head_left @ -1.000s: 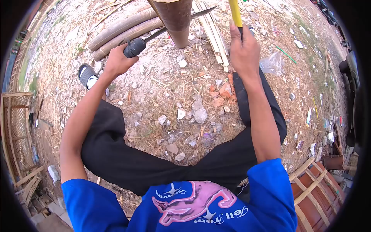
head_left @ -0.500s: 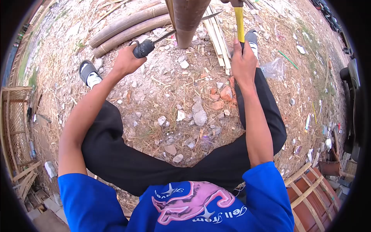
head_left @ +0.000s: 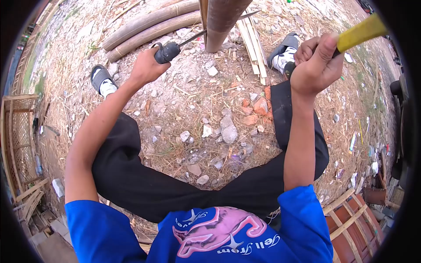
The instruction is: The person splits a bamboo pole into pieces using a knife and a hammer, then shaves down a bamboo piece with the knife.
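While the left hand (head_left: 150, 66) keeps a closed grip on a black handle (head_left: 168, 52), the attached blade (head_left: 193, 38) runs beyond that grip, partly hidden by a bamboo pole (head_left: 221, 24) cropped above. The right hand (head_left: 318, 65) clenches a yellow-shafted tool (head_left: 362, 33), its outer end cut off.

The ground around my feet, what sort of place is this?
Probably an outdoor work yard: bamboo poles and wood strips lie on dirt strewn with rubble.

Worn head camera, facing forward and down, close above the hands (head_left: 151, 66)
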`<action>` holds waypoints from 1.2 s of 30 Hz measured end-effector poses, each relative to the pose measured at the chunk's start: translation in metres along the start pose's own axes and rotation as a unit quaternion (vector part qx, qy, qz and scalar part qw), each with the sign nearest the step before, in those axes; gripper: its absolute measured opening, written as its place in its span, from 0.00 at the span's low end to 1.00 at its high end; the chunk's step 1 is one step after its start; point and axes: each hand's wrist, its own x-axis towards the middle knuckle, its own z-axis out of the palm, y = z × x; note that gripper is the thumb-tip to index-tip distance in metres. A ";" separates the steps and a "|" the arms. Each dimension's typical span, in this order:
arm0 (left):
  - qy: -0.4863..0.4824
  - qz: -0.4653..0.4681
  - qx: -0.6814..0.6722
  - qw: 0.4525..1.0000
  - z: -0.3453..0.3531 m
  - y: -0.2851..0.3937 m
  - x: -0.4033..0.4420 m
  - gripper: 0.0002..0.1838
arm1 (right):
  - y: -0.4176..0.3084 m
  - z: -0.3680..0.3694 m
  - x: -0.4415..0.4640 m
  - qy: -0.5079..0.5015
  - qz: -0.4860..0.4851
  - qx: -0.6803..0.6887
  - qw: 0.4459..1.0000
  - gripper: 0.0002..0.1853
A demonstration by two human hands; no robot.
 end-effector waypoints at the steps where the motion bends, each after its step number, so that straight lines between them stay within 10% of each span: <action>1: -0.002 -0.002 0.001 1.000 0.001 0.000 -0.002 0.22 | 0.025 0.005 -0.015 0.036 -0.045 0.022 0.998 0.23; 2: -0.013 -0.013 -0.004 1.000 0.001 0.001 -0.003 0.22 | 0.071 -0.005 -0.044 -0.015 0.012 -0.187 0.982 0.24; 3: -0.016 -0.023 -0.009 1.000 -0.001 0.001 0.000 0.22 | 0.105 -0.021 -0.059 -0.226 0.128 -0.451 0.854 0.22; 7: -0.017 -0.033 -0.022 0.999 0.003 -0.021 -0.003 0.22 | 0.106 -0.029 -0.072 -0.209 0.226 -0.423 0.852 0.18; 14: -0.031 -0.041 -0.017 0.999 0.011 -0.010 -0.004 0.22 | 0.042 0.004 -0.022 -0.131 0.117 -0.252 0.952 0.15; 20: 0.005 -0.023 -0.020 1.000 0.022 -0.012 0.007 0.21 | 0.124 -0.006 -0.071 -0.156 0.138 -0.365 0.907 0.21; 29: 0.012 -0.038 -0.045 0.998 0.039 -0.025 0.007 0.22 | 0.035 0.028 0.025 0.054 -0.074 0.072 0.993 0.22; 31: 0.018 -0.043 -0.045 0.998 0.041 -0.022 0.009 0.22 | 0.116 0.011 -0.035 -0.119 0.190 -0.283 0.932 0.21; 32: -0.031 -0.037 0.011 0.999 0.034 -0.018 0.015 0.23 | 0.138 0.001 -0.053 -0.331 0.266 -0.465 0.777 0.20; 36: -0.090 -0.136 0.026 0.986 0.093 -0.043 -0.001 0.26 | 0.154 -0.011 -0.094 -0.236 0.191 -0.414 0.858 0.20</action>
